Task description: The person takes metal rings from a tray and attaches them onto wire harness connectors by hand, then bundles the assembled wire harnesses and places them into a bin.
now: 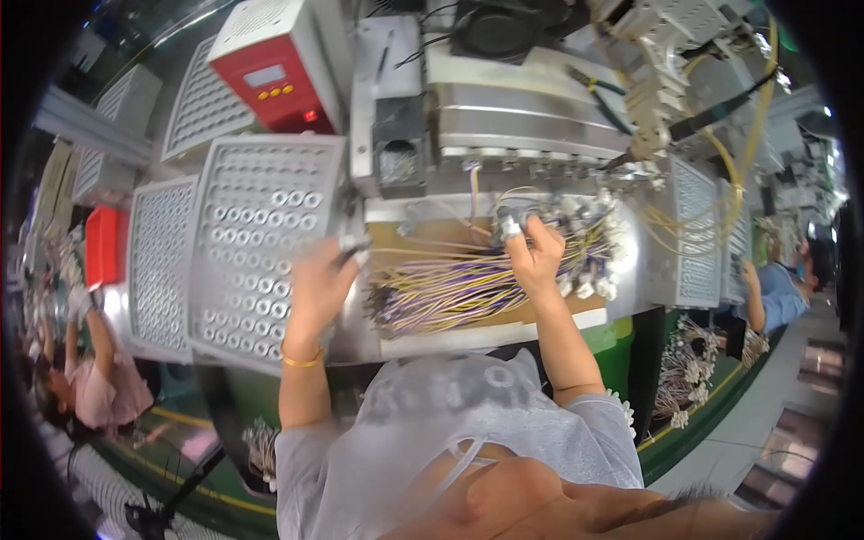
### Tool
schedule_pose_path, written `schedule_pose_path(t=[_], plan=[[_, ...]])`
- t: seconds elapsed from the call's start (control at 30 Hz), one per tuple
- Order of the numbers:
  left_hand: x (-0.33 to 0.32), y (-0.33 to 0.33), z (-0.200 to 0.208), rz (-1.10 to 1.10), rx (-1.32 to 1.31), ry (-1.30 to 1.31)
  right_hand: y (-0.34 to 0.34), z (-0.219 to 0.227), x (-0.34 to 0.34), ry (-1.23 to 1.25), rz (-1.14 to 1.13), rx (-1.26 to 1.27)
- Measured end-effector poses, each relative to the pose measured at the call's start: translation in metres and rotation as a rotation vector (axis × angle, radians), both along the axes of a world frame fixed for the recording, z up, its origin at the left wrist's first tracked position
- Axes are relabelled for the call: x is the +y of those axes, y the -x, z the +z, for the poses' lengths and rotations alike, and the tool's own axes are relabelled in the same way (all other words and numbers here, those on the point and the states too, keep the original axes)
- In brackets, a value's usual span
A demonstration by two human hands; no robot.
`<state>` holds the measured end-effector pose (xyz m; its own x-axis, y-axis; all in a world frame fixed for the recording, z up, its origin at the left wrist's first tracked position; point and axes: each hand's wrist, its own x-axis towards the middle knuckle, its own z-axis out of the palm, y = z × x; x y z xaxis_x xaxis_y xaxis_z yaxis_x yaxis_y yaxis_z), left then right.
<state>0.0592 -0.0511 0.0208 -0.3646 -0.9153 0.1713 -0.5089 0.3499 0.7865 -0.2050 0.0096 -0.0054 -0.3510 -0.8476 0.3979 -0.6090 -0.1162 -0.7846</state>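
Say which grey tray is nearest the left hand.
The wide tray, right edge by the left hand, in front of the red-faced box; the narrower tray lies left of it, none sits closer.

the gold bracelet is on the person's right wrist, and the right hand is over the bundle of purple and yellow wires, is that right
Not quite: the head view shows the gold bracelet at the wrist of the left hand, not the right. The rest holds: the right hand is over the bundle of purple and yellow wires.
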Motion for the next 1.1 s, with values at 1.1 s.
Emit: schedule_pose_path(t=[1.1], plan=[[0.019,0.041,-0.014,-0.093,0.825,-0.641,-0.057,0.019,-0.015,-0.175,0.379,-0.497]])
